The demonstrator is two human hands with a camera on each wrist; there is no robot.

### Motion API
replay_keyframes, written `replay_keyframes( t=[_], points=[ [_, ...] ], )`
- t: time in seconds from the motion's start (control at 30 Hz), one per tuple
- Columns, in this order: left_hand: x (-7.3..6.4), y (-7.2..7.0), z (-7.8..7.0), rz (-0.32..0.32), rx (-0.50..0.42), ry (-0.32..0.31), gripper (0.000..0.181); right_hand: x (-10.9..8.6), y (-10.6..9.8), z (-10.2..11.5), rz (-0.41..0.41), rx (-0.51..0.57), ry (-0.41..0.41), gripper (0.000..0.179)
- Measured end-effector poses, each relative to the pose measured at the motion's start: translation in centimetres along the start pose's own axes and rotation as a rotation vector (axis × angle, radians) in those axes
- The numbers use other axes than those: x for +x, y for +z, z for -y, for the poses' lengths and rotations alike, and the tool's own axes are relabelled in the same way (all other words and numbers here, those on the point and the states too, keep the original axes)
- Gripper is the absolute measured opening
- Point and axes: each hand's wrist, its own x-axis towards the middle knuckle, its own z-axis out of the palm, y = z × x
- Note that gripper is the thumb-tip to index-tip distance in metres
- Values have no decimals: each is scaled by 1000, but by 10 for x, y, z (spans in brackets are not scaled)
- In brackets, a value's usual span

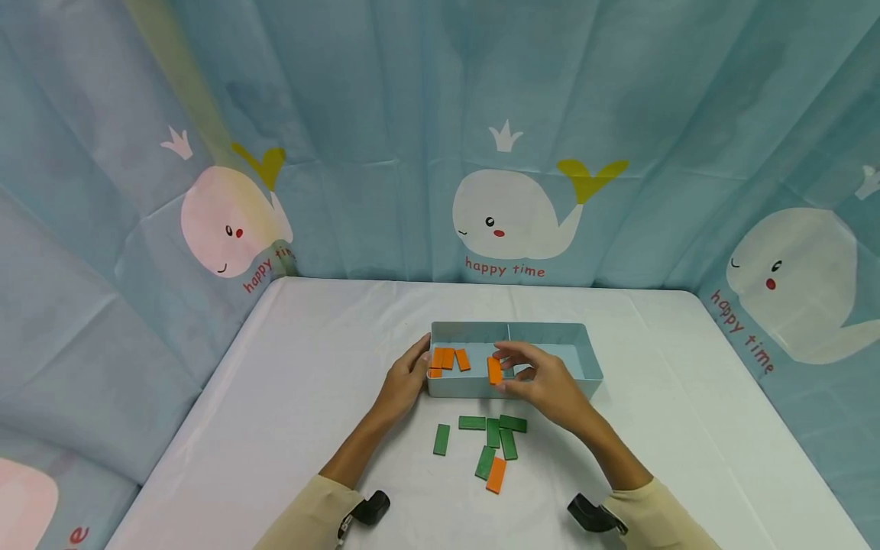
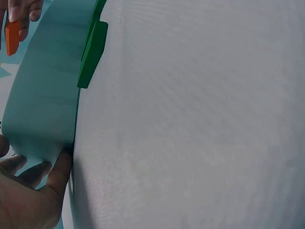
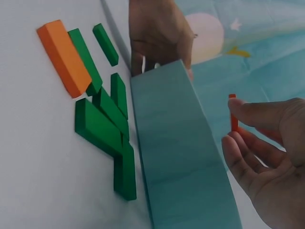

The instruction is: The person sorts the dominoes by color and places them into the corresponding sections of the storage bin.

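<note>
A pale blue-green divided box (image 1: 457, 388) stands on the white table. My left hand (image 1: 402, 386) holds its left end, with fingers and thumb against the end wall in the left wrist view. My right hand (image 1: 546, 382) pinches an orange block (image 1: 494, 370) between thumb and fingers, above the box near its divider. Several orange blocks (image 1: 448, 359) lie in the left compartment. In front of the box lie several green blocks (image 1: 493, 432), some touching one another. One more orange block (image 1: 496, 475) rests against a green one, nearest to me. My right hand partly hides the right compartment.
The white tablecloth (image 1: 330, 344) extends around the box and blocks. Behind and beside the table hangs a blue curtain (image 1: 385, 221) printed with whales. Black straps (image 1: 371, 508) with cameras sit at both sleeve cuffs.
</note>
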Motion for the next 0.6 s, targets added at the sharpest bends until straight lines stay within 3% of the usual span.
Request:
replay_keyframes(
  t=[0.6],
  points=[
    [-1, 0, -1, -4, -8, 8, 53, 26, 15, 2, 19, 0, 54, 56]
  ],
)
